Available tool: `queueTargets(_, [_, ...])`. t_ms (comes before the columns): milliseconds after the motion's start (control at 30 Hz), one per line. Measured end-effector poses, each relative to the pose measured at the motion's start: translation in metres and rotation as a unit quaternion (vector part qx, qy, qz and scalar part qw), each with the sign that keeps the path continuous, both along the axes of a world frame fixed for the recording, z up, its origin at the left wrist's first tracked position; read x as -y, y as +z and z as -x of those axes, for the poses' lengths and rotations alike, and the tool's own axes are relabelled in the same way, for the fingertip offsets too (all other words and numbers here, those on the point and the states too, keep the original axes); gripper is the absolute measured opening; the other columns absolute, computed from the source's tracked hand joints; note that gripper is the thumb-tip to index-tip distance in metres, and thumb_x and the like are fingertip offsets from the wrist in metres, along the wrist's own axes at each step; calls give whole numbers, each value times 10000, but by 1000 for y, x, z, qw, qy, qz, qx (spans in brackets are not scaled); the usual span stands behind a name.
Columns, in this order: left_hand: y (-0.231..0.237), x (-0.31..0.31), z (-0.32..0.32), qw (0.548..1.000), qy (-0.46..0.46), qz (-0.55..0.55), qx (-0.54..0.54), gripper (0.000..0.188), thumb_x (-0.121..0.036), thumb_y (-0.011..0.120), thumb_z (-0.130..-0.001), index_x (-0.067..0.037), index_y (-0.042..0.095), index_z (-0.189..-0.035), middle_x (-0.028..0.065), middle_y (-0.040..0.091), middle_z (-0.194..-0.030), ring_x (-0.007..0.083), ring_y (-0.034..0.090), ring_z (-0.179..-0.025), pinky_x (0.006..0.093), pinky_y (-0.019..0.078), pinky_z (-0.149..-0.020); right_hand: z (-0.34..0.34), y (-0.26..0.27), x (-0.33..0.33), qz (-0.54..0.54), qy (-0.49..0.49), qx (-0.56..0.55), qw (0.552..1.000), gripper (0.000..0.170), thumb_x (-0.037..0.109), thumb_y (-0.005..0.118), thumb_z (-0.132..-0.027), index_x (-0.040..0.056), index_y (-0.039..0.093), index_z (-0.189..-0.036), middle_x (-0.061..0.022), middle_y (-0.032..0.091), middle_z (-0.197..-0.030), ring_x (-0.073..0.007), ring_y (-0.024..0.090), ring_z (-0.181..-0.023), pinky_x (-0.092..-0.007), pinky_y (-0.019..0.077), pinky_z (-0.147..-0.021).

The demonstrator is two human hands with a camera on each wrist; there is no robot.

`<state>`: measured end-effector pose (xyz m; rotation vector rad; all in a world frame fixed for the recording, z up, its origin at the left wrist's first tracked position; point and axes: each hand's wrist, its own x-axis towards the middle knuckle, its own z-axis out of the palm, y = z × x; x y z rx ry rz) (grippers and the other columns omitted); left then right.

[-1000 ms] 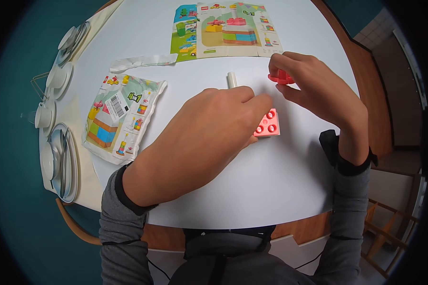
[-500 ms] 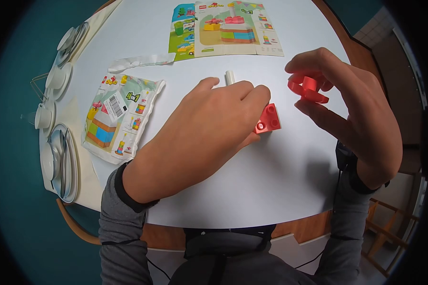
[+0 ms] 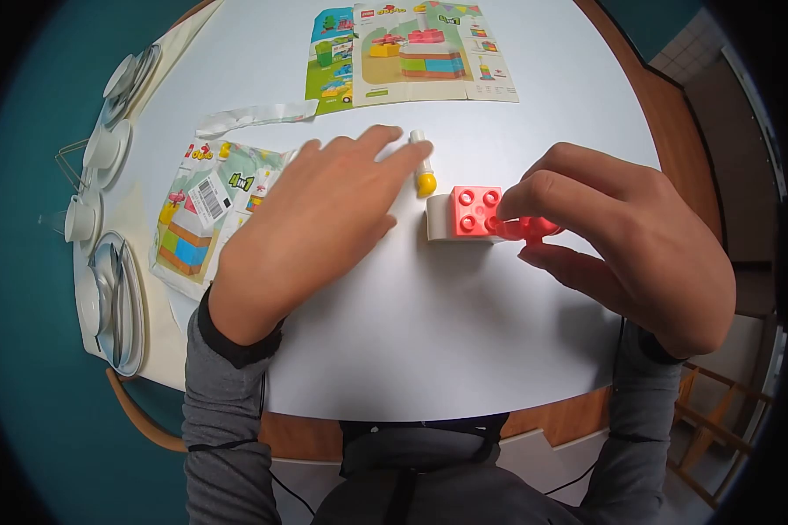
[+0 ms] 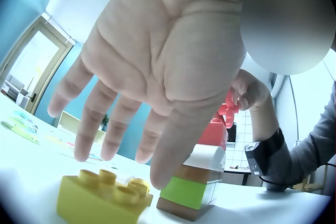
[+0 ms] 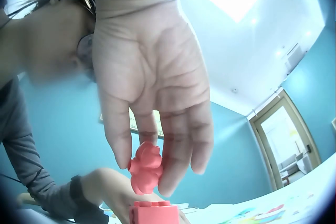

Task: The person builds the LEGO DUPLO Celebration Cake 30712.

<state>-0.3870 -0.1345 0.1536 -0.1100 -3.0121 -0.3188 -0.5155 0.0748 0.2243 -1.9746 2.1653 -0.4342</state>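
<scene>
My right hand pinches a red flower-like piece at the right edge of a pink brick. In the right wrist view the red piece hangs just above the pink brick. That brick tops a stack with white, brown and green layers. My left hand is off the stack, fingers spread, holding nothing. In the left wrist view a yellow brick stands below its fingers; in the head view the hand hides it. Whether the red piece touches the stack, I cannot tell.
A white piece with a yellow end lies behind the stack. Farther back lie a printed booklet and a torn strip. The printed bag is at left, beside cups and plates.
My left hand has released the stack and moved left, its fingers spreading. My right hand first drew away to the right, then brought the red piece back beside the pink brick.
</scene>
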Motion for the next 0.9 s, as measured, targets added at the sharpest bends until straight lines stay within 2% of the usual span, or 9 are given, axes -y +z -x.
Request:
queueTargets(133, [-8,-4,5,996,-14,-62,69,523,-14,678,-774,-118,557,-1273,146,571,-1225,353,595,-1026,405,491,-863,3,1,0,-25,-22,4,999,310,16,752,-731,31,620,-1010,-101,645,-924,-270,679,-827,-370,547,-691])
queueTargets(333, [-5,-8,11,993,17,22,112,308,-36,646,-804,-88,633,-1107,136,602,-1050,340,614,-904,408,503,-761,4,3,-1,-23,-20,1,1000,307,12,740,-743,37,624,-1026,-106,657,-913,-273,684,-822,-370,552,-692])
queueTargets(433, [-10,-3,9,995,26,22,93,209,-53,639,-815,-72,611,-1022,131,590,-984,339,602,-856,421,490,-721,5,1,-1,-16,-17,-4,1000,296,5,725,-759,40,626,-1036,-105,663,-916,-269,686,-822,-370,554,-690])
queueTargets(500, [-15,4,5,999,0,-46,14,169,-39,641,-809,-54,560,-957,124,583,-930,334,591,-824,415,482,-704,6,-1,-1,-4,-16,-6,1000,290,0,715,-768,42,627,-1041,-105,666,-920,-267,688,-822,-370,554,-689])
queueTargets(600, [4,15,7,996,-13,-81,41,183,-26,645,-807,-44,501,-918,129,567,-867,333,570,-800,407,478,-696,10,-4,0,15,-29,8,999,288,-17,696,-780,44,623,-1052,-109,676,-932,-264,691,-818,-365,555,-682])
queueTargets(667, [18,16,6,997,-29,-75,1,209,-14,653,-806,-34,502,-949,124,583,-861,302,586,-774,378,486,-696,15,-8,0,31,-12,-2,999,276,-29,682,-790,45,618,-1048,-116,683,-947,-266,695,-812,-360,556,-676])
queueTargets(733, [37,12,2,994,-6,-110,-23,236,-18,658,-811,-11,512,-997,114,617,-927,266,617,-760,355,494,-703,18,-10,1,5,-16,-13,1000,270,-23,682,-798,45,610,-1050,-121,687,-939,-269,698,-809,-357,555,-673])
queueTargets(800, [51,11,-5,987,-27,-150,-48,249,-27,688,-789,10,560,-999,110,644,-942,225,636,-749,325,496,-699,19,-12,1,-20,-19,-23,999,265,-17,682,-806,46,602,-1052,-125,692,-932,-272,701,-805,-355,555,-670])
queueTargets(900, [69,3,-14,981,-98,-135,-100,227,-11,762,-709,12,661,-911,111,649,-817,191,612,-705,281,471,-634,20,-15,0,-36,-34,2,999,259,3,687,-821,42,583,-1055,-130,696,-896,-278,706,-807,-353,554,-666])
